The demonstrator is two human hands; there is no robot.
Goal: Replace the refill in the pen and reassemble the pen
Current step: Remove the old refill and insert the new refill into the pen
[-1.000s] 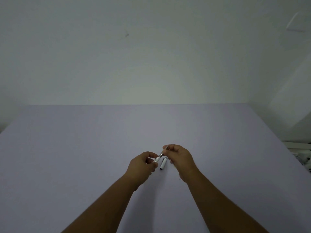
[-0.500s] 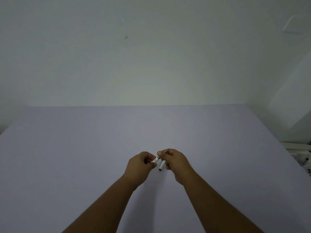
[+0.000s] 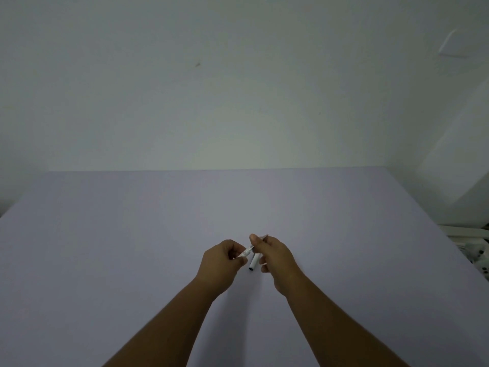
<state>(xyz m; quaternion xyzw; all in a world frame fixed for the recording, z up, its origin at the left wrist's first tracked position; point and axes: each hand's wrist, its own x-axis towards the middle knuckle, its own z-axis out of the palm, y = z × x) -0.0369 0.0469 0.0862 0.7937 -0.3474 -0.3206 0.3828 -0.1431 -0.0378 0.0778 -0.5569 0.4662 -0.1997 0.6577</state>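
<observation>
Above the lilac table (image 3: 132,247), both hands meet over small pen parts. My left hand (image 3: 222,263) pinches a short translucent white pen piece (image 3: 247,251) that points up and right toward the other hand. My right hand (image 3: 275,258) grips the far end of that piece with thumb and forefinger; a thin dark tip (image 3: 265,236) sticks out above its fingers. A white tube with a dark open end (image 3: 253,263) hangs down under the right hand's fingers, held against the palm. How the parts join is hidden by the fingers.
A plain pale wall (image 3: 238,88) rises behind the table's far edge. White objects (image 3: 476,250) lie off the table's right edge. Nothing else lies on the tabletop around the hands.
The right hand has closed in on the left, so the gap between them has shrunk. More of the translucent piece is now covered by the right fingers.
</observation>
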